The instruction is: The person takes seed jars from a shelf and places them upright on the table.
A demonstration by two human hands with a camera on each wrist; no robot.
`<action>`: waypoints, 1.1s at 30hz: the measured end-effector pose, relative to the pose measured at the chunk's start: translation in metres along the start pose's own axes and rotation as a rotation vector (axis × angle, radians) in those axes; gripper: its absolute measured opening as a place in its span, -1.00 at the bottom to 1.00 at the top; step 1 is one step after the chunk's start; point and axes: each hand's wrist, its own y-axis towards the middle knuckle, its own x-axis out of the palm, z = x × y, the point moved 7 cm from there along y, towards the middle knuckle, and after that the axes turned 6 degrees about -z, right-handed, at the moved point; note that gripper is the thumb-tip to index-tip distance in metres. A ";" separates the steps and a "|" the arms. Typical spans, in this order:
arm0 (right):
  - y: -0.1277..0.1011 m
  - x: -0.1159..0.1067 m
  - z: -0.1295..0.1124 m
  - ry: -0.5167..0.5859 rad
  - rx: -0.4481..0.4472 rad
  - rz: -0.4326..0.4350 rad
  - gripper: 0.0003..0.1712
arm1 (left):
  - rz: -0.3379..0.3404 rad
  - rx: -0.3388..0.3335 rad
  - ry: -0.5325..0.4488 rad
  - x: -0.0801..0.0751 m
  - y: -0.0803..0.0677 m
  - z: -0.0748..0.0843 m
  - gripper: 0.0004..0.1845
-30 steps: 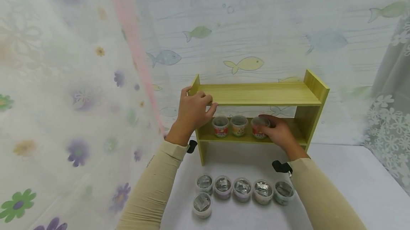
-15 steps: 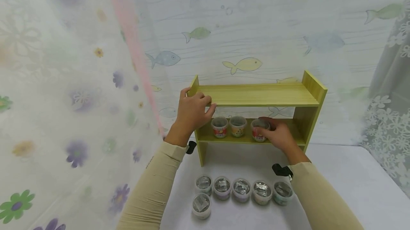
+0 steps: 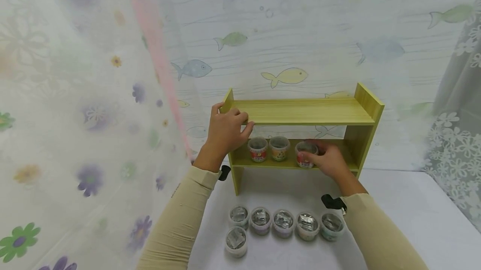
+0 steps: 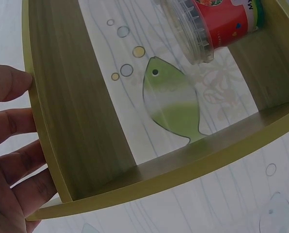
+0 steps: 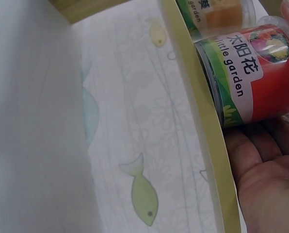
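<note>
Left hand (image 3: 226,130) grasps yellow-green wooden shelf's (image 3: 300,113) top corner; right hand (image 3: 327,159) curls round red-labelled clear plastic cup (image 3: 305,155), upright on lower board.

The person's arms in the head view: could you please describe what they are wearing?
Both arms wear snug, long beige sleeves reaching the wrists: the left sleeve and the right sleeve. A small black device sits at each wrist, the left one and the right one. Both hands are bare, without gloves.

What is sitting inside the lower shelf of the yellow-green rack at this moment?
Three small tubs stand on the lower shelf: two free at left, a red-labelled tub gripped by the right hand. That hand covers the shelf behind it.
</note>
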 end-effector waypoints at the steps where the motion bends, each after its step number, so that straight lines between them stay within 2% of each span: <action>1: 0.000 0.000 0.000 -0.001 -0.002 0.000 -0.23 | 0.001 0.000 -0.001 0.000 0.000 0.000 -0.70; 13: -0.004 0.002 0.000 -0.027 -0.014 0.009 -0.26 | 0.000 0.004 0.003 0.001 -0.001 -0.001 -0.71; 20: -0.009 0.004 -0.006 0.038 -0.017 0.009 -0.29 | 0.009 0.002 0.005 0.000 -0.002 -0.002 -0.71; 29: -0.017 0.003 -0.009 0.014 0.017 0.038 -0.28 | 0.019 0.005 -0.004 0.000 -0.001 0.000 -0.71; 33: -0.022 0.006 -0.012 0.047 0.015 0.028 -0.27 | 0.010 0.000 -0.004 0.000 -0.001 0.000 -0.71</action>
